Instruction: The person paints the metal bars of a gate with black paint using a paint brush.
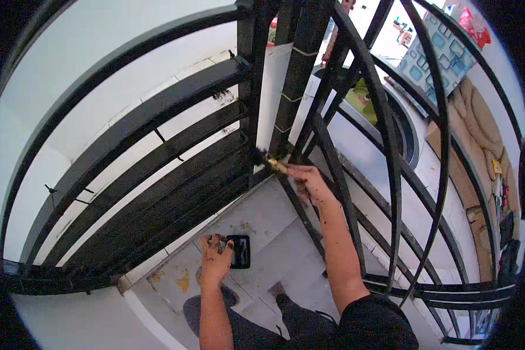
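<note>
My right hand (310,182) is closed round the handle of a paintbrush (277,165). The brush's dark bristles point left, against the black metal railing (246,125) near the corner where two railing sections meet. Lower down, my left hand (216,256) has its fingers bent and apart, with dark smears on them. Beside its thumb is a small black rectangular tray (239,252) with a shiny dark inside. The thumb overlaps the tray's left edge; whether it touches cannot be told. Dark specks dot my right wrist and forearm.
Light floor tiles (268,210) with yellowish stains lie below, my legs at the bottom. Curved black bars (391,175) rise close on the right. Beyond them are a brown padded sofa (478,116) and a patterned panel (443,46). A white wall (41,140) stands left.
</note>
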Demonstrator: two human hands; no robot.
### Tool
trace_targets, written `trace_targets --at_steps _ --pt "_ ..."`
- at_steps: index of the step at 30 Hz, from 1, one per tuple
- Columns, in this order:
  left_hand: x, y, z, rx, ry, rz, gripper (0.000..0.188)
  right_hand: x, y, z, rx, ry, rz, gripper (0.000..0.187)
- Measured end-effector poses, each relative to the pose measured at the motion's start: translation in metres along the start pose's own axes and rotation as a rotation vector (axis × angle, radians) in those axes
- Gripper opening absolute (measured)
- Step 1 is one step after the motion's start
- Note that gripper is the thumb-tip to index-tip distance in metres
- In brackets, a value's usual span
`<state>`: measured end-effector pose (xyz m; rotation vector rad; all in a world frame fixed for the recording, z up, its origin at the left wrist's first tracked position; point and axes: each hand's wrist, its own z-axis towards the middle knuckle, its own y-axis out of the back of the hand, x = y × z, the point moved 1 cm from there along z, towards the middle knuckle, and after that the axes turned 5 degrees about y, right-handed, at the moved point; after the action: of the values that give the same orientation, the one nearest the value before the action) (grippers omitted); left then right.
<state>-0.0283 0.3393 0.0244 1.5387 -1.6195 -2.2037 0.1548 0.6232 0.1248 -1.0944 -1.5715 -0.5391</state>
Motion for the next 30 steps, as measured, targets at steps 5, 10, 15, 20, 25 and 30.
trace_targets --at_steps 5,10,15,20,25,30 --pt "-0.022 0.016 0.003 0.108 0.110 -0.072 0.039 0.043 -0.012 -0.022 -0.059 0.014 0.034 0.036" --pt "-0.029 0.021 0.007 0.163 0.097 -0.031 0.042 0.049 0.000 -0.015 -0.053 0.030 -0.148 0.035" --pt "-0.052 0.033 0.000 0.232 0.240 -0.057 0.052 0.051 -0.011 -0.025 -0.042 -0.011 -0.116 0.036" --pt "-0.028 0.019 0.004 0.164 0.171 0.095 0.057 0.112 -0.033 -0.053 0.053 0.112 0.068 0.035" --pt "-0.046 0.037 0.012 0.369 0.226 -0.030 0.062 0.098 -0.021 -0.046 -0.025 0.088 -0.075 0.036" --pt "-0.022 0.027 0.008 0.407 0.190 0.060 0.063 0.136 -0.031 -0.059 -0.020 0.074 -0.076 0.035"
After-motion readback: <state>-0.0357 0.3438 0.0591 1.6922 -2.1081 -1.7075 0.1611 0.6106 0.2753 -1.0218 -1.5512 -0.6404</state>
